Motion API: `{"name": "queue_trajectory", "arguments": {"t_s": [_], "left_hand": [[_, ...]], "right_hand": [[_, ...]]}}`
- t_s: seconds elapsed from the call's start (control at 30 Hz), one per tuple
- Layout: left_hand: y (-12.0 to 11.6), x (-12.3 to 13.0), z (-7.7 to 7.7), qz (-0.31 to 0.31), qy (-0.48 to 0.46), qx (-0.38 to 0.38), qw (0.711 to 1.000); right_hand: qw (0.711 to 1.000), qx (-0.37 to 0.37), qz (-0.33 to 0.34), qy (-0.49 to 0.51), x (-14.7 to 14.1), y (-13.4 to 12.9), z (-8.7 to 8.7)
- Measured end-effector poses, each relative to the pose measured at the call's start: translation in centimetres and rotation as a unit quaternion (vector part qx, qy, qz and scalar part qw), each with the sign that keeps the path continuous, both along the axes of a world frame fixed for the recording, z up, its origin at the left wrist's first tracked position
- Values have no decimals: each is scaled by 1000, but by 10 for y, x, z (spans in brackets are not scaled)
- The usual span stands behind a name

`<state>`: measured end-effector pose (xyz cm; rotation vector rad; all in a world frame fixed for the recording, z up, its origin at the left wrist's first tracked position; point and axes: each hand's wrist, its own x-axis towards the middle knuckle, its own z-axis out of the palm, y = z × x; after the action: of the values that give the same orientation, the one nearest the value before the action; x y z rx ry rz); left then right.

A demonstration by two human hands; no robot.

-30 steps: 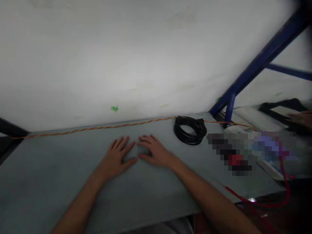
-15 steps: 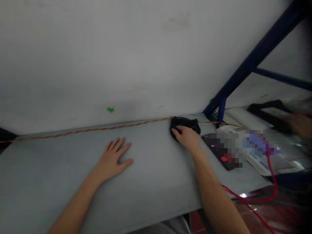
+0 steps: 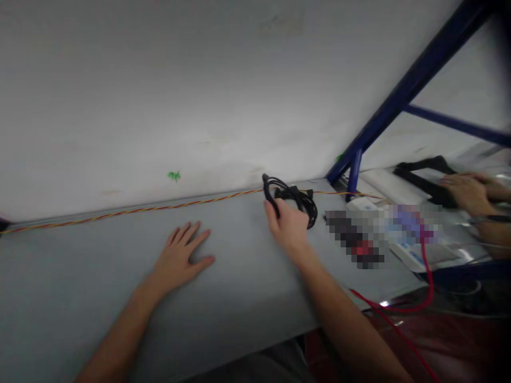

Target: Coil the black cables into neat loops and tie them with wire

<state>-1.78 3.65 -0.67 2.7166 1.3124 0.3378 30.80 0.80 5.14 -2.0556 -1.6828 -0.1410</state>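
Note:
My left hand (image 3: 178,261) lies flat on the grey table (image 3: 235,276), fingers spread, with nothing in it. To its right, near the wall, my right hand (image 3: 290,226) is closed on a coiled black cable (image 3: 307,205). One loop with a plug end stands up to the left of the fingers, and the rest of the coil lies behind and right of the hand. A twisted red and yellow wire (image 3: 179,205) runs along the table's back edge, passing behind the coil.
Right of the coil lies a dark, partly blurred package (image 3: 339,223). A white box (image 3: 361,205), a red cable (image 3: 427,266) and a blue metal frame (image 3: 383,114) are further right. Another person's hands (image 3: 467,191) rest by a black object at the far right.
My right hand has shifted left and lifted part of the black cable, so a loop now rises from the coil. The other person's hands have moved further into view.

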Motion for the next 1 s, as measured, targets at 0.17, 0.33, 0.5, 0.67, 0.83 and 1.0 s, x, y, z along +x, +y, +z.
{"name": "queue_trajectory", "arguments": {"t_s": [0.17,0.33,0.5,0.67,0.83,1.0], "left_hand": [[0,1,3,-2,-27,-8,1000],[-1,6,5,27,-83,-4,996],[-2,8,8,50,-131,-3,990],[-4,9,8,52,-143,-3,988],[-5,10,4,55,-176,3,983],[-5,10,5,44,-202,5,978]], "right_hand": [[979,-63,193,-7,-69,-27,-14],[967,-88,239,-5,-96,-41,-22],[954,-97,284,-8,-103,-49,-28],[933,-110,342,-15,-110,-56,-35],[911,-73,406,-17,-108,-54,-35],[864,-82,497,5,-99,-50,-32]]}}
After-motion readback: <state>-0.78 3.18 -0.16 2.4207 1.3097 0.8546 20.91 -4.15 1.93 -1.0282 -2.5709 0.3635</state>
